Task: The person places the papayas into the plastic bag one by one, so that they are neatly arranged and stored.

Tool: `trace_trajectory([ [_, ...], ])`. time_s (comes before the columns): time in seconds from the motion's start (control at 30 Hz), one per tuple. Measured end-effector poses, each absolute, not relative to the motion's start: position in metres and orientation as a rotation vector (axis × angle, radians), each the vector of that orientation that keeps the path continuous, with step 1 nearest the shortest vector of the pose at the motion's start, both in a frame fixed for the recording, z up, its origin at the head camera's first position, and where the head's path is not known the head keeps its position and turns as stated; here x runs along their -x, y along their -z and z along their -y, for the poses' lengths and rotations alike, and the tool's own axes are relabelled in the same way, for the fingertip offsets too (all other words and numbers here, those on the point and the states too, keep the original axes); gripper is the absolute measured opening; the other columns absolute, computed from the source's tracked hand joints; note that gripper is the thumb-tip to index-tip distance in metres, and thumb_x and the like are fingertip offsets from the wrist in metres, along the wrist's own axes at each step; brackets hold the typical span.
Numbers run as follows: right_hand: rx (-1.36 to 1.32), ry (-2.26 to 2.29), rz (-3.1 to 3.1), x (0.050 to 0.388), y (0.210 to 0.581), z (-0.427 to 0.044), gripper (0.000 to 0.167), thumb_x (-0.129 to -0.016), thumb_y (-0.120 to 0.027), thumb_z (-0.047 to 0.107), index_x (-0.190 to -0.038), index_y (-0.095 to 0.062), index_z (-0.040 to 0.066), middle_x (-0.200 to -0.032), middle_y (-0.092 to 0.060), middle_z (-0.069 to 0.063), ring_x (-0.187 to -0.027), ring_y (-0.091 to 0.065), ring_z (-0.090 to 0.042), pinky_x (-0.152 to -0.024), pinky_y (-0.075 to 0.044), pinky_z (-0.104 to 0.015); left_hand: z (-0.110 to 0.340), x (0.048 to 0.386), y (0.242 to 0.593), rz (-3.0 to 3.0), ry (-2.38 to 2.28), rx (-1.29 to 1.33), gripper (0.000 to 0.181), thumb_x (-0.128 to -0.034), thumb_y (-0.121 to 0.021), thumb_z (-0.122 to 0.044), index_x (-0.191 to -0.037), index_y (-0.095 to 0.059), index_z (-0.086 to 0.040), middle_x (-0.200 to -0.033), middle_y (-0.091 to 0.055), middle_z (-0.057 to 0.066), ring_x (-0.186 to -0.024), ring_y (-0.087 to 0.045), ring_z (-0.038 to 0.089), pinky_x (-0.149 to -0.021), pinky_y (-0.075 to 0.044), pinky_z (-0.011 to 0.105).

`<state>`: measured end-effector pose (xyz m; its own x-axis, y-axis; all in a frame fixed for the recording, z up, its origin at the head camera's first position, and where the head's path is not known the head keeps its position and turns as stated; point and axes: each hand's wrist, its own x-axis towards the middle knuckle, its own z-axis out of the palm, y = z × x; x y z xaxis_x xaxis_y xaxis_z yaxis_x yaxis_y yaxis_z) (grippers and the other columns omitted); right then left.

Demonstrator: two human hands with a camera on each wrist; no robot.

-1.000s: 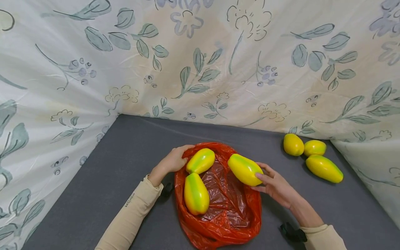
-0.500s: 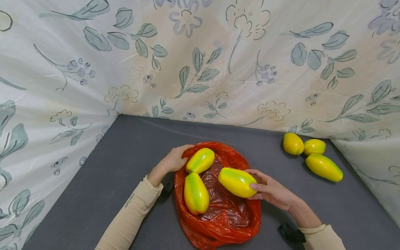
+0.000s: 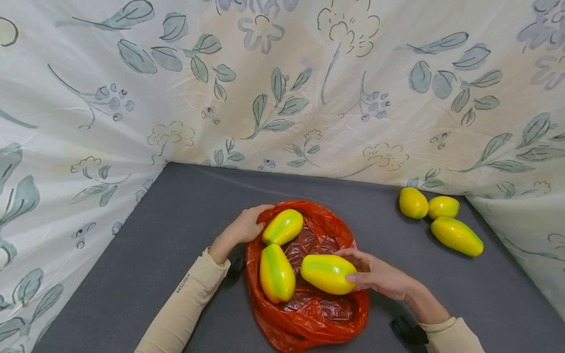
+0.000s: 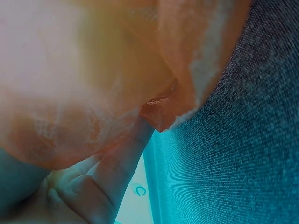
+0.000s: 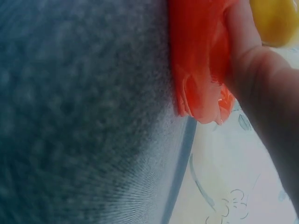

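Note:
A red plastic bag (image 3: pixel 309 333) lies spread wide on the dark grey table, its rim rolled into a ring. My left hand (image 3: pixel 243 226) holds the bag's upper left rim; in the left wrist view, a finger (image 4: pixel 119 163) runs along the thin plastic. Two yellow-green papayas sit inside on the left, an upper papaya (image 3: pixel 283 227) and a lower papaya (image 3: pixel 277 274), their ends touching. Over the bag's right half, my right hand (image 3: pixel 381 275) grips a third papaya (image 3: pixel 327 273) by its right end, thumb on the near side. Whether it touches the bag's bottom I cannot tell.
Three more papayas rest at the table's far right corner: a left papaya (image 3: pixel 413 203), a back papaya (image 3: pixel 443 208) and a long front papaya (image 3: pixel 457 237). Floral cloth (image 3: pixel 282 98) hangs behind and along both sides of the grey table (image 3: pixel 176 211).
My right hand has carried its papaya left and nearer to me, from the bag's upper right rim to over its middle. The left hand has stayed at the rim.

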<state>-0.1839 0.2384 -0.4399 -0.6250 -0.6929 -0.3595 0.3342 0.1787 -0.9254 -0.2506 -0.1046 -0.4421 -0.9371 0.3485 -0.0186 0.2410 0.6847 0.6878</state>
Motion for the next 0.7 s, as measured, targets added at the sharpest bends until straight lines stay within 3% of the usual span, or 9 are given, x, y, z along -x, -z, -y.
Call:
trace_trajectory([
  [0.33, 0.490, 1.414, -1.677, 0.180, 0.438, -0.230, 0.050, -0.094, -0.059, 0.016, -0.139, -0.039, 0.005, -0.134, -0.046, -0.015, -0.116, -0.046, -0.032, -0.095, -0.042, -0.037, 0.104, 0.249, 0.440, -2.738, -1.108, -0.464, 0.050, -0.0899, -0.055, 0.005, -0.138, -0.048, -0.004, -0.133, -0.053, 0.016, -0.114, -0.053, 0.031, -0.097, -0.042, 0.046],
  [0.7, 0.587, 1.314, -1.718, 0.175, 0.437, -0.225, 0.049, -0.094, -0.061, 0.016, -0.138, -0.042, 0.007, -0.134, -0.047, -0.014, -0.117, -0.046, -0.032, -0.096, -0.041, -0.036, 0.105, 0.249, 0.441, -2.739, -1.103, -0.480, 0.049, -0.0903, -0.055, 0.005, -0.138, -0.047, -0.004, -0.134, -0.052, 0.016, -0.113, -0.053, 0.030, -0.096, -0.043, 0.046],
])
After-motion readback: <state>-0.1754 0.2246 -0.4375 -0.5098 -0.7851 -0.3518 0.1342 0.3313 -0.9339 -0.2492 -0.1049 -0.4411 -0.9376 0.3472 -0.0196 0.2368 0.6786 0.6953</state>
